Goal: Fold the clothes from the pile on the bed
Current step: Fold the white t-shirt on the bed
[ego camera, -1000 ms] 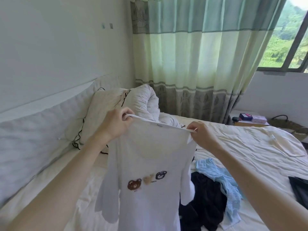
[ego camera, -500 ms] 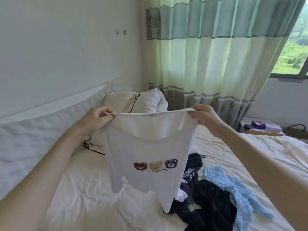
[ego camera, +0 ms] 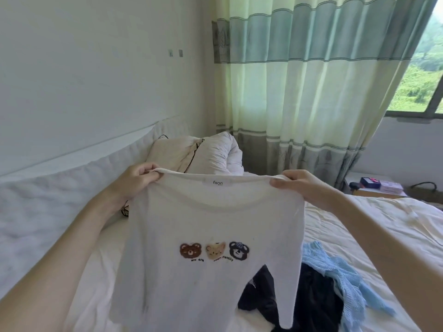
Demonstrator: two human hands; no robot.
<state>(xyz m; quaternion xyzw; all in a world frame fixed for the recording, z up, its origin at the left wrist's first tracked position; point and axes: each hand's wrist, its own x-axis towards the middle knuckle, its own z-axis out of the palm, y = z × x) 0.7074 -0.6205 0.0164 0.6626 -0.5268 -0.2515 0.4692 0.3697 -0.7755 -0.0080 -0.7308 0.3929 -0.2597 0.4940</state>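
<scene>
A white T-shirt (ego camera: 211, 224) with three bear faces printed on its front hangs in the air above the bed (ego camera: 383, 231). My left hand (ego camera: 136, 182) pinches its left shoulder at the neckline. My right hand (ego camera: 299, 186) pinches the right shoulder. The shirt is stretched wide between them, label at the top middle. Below it on the bed lies the pile: dark clothes (ego camera: 299, 298) and a light blue knit garment (ego camera: 340, 281), partly hidden by the shirt.
Pillows (ego camera: 191, 154) and a rolled white duvet (ego camera: 223, 154) lie at the head of the bed by the padded wall cushion (ego camera: 48, 202). A striped curtain (ego camera: 299, 92) covers the window. A bedside table (ego camera: 376, 188) with small boxes stands at the right.
The view has come closer and both hands sit lower in it. The shirt still hangs spread between them, its hem now nearer the dark clothes.
</scene>
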